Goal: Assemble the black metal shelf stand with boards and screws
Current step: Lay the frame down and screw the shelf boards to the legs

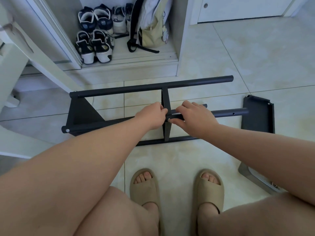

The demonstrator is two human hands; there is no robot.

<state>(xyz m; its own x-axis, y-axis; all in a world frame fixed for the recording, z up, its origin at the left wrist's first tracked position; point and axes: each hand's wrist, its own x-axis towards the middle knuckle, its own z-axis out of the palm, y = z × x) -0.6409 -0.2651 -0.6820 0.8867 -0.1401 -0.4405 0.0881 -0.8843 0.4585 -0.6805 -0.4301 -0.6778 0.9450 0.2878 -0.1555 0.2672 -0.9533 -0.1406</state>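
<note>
The black metal shelf stand lies on its side on the tiled floor, its long tubes running left to right. One black board is fixed at its left end and a second board stands edge-up in the middle. My left hand grips the near tube just left of the middle board. My right hand rests over the same tube on the right, thumb and fingers pinching a small silver screw at the board's edge. A loose black board lies on the floor at the right.
A white cabinet recess ahead holds several shoes and a yellow backpack. A white door frame slants across the left. A grey metal object lies at the right, near my right knee. My feet in beige slippers stand just behind the stand.
</note>
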